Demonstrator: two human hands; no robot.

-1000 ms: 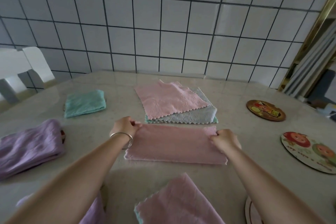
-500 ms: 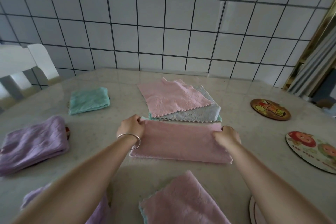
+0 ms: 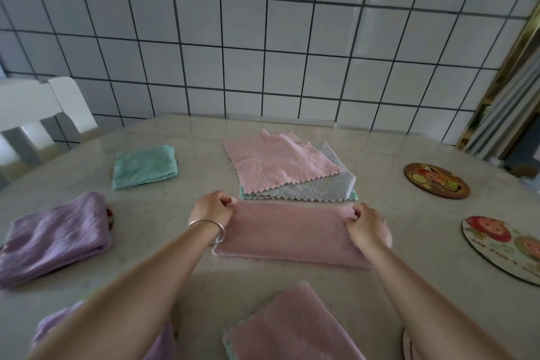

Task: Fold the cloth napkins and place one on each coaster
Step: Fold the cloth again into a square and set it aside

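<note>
A pink napkin (image 3: 287, 232), folded into a long strip, lies flat in the middle of the table. My left hand (image 3: 211, 209) pinches its far left corner and my right hand (image 3: 366, 226) pinches its far right corner. Just behind it is a stack of unfolded napkins (image 3: 292, 172), pink on top of grey and green. A folded green napkin (image 3: 144, 166) and a folded purple napkin (image 3: 54, 235) lie on the left, each covering a coaster. Two bare round coasters sit on the right, a dark one (image 3: 436, 180) and a larger pale one (image 3: 504, 247).
Another pink napkin (image 3: 292, 327) lies near the front edge, with a purple cloth (image 3: 159, 343) under my left arm. A coaster edge (image 3: 406, 345) shows at the bottom right. A white chair (image 3: 43, 114) stands at the left, and a tiled wall (image 3: 263, 38) backs the table.
Both hands stay on the strip's far corners; the fold looks the same. The view has tilted up slightly, so everything sits a little lower in the frame.
</note>
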